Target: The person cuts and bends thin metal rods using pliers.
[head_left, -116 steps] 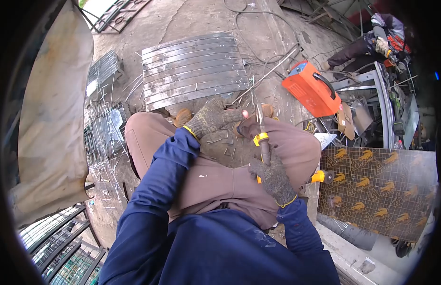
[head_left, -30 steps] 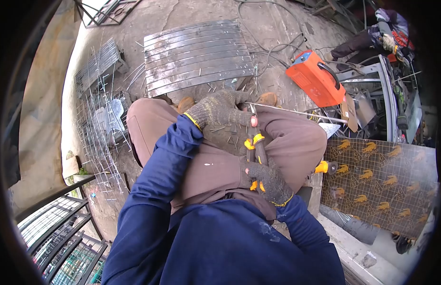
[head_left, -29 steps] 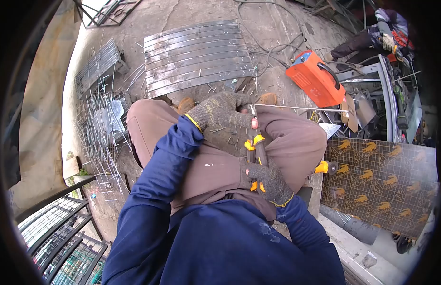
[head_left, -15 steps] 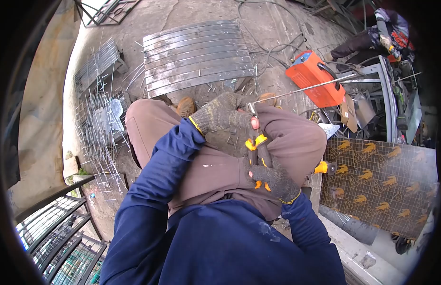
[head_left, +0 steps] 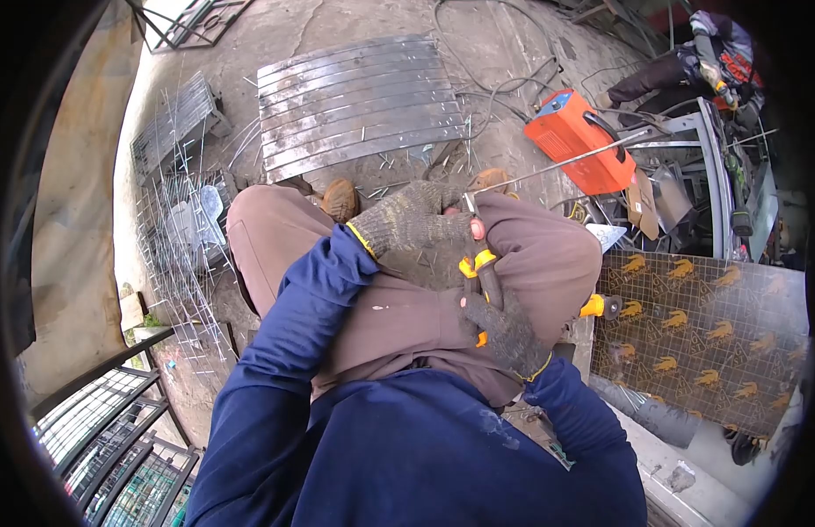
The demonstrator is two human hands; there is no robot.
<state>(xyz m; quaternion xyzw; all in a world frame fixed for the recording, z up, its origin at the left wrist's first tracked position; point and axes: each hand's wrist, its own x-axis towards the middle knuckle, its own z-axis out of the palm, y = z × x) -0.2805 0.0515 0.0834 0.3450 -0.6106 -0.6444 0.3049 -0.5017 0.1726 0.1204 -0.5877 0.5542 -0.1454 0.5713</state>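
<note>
My left hand (head_left: 416,218), in a grey knit glove with bare fingertips, is closed around the near end of a long thin metal rod (head_left: 565,163). The rod slants up and right from my fingers. Directly below sit the pliers (head_left: 485,256), with black and yellow handles; their jaws meet the rod's end by my left thumb, and the exact bite is partly hidden. Wrapped around the handles is my right hand (head_left: 510,338), also gloved. Both hands are over my lap, between my knees.
Ahead lies a slatted metal panel (head_left: 359,105). An orange welding machine (head_left: 576,140) with cables stands to its right. Many thin rods (head_left: 183,255) lie left. A patterned board (head_left: 702,338) is at right. Another person (head_left: 724,61) works at upper right near a metal frame (head_left: 713,162).
My right hand's fingers have closed further around the pliers' handles, which sit nearer each other. My left hand has shifted slightly with the rod's end.
</note>
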